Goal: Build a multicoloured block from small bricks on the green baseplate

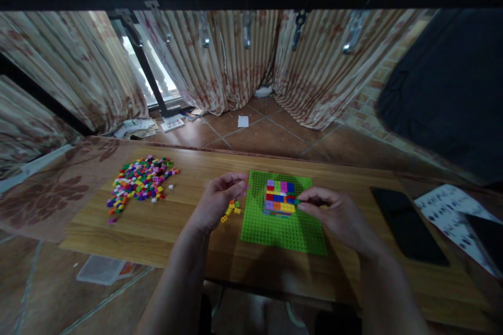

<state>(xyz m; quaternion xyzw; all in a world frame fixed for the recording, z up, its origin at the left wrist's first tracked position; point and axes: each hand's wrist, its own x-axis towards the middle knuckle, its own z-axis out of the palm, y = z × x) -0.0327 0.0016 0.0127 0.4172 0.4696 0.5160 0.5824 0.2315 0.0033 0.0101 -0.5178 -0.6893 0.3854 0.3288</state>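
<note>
Bricks all over, and both my hands are in at the green baseplate, which lies flat in the middle of the wooden table. On the baseplate's far half sits the brick stack, a squat block with yellow, purple, blue and red showing on top.

My right hand comes in from the baseplate's right side. Thumb and forefinger are pinched almost shut on what looks like a small green brick, held right against the stack's right edge. The light is dim and the piece is tiny, so I won't swear to its shape.

My left hand sits just off the baseplate's left edge, fingers curled, thumb meeting the fingertips. Whether anything is in that pinch, I cannot tell.

Just beside the baseplate's left edge, under that hand, lie a few loose yellow and green bricks. Well to the baseplate's left is the big mixed pile. Off to its right lies a dark phone, and beyond that a printed sheet.

As for feel, I'd judge the green brick hard, smooth and nearly weightless, so it could easily squirt out of a loose pinch. The place to hold it is across two opposite side walls, with studs and underside left free. The stack should be stiff once pressed together. The baseplate looks thin and light, likely to skate on the table unless something steadies it.
</note>
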